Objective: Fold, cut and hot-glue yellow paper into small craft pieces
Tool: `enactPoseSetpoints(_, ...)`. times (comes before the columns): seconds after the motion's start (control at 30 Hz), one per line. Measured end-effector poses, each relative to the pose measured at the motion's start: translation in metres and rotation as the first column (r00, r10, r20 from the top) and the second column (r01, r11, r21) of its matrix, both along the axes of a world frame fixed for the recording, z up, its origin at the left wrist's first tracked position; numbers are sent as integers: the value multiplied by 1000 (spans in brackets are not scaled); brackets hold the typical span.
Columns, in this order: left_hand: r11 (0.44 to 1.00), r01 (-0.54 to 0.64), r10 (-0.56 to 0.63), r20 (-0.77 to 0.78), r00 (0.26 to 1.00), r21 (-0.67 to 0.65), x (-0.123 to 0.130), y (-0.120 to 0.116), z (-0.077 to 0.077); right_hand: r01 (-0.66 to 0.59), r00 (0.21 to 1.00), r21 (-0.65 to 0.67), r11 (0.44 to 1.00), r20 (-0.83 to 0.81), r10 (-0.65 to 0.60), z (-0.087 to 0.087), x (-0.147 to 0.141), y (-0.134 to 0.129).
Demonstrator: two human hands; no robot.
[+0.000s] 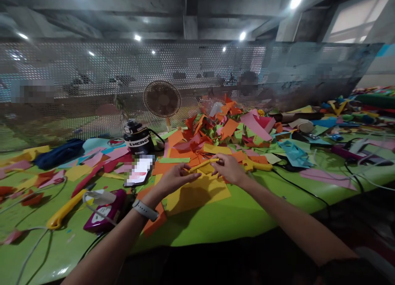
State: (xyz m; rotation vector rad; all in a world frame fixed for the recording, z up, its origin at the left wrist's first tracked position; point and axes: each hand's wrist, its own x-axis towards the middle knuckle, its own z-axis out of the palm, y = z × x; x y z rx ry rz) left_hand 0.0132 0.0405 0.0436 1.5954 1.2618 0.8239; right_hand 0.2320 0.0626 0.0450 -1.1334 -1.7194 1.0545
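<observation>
In the middle of the head view, a narrow yellow strip, paper or felt, is stretched between my two hands. My left hand, with a grey watch band on the wrist, has its fingertips closed at the strip's left end. The right end is pinched by my right hand. Below both hands a flat yellow sheet lies on the green tabletop, partly over an orange sheet. Just right of my right hand rests a yellow glue gun with a black cord.
Behind my hands rises a heap of coloured pieces. A phone, a black jug and a fan stand to the left. Nearer are a purple power strip and a yellow handle. Cables cross the table.
</observation>
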Motion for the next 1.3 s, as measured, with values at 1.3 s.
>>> enactPoseSetpoints(1.3, 981, -192, 191, 344, 919, -31, -16, -20, -9, 32, 972, -168, 985, -225, -71, -17, -10, -23)
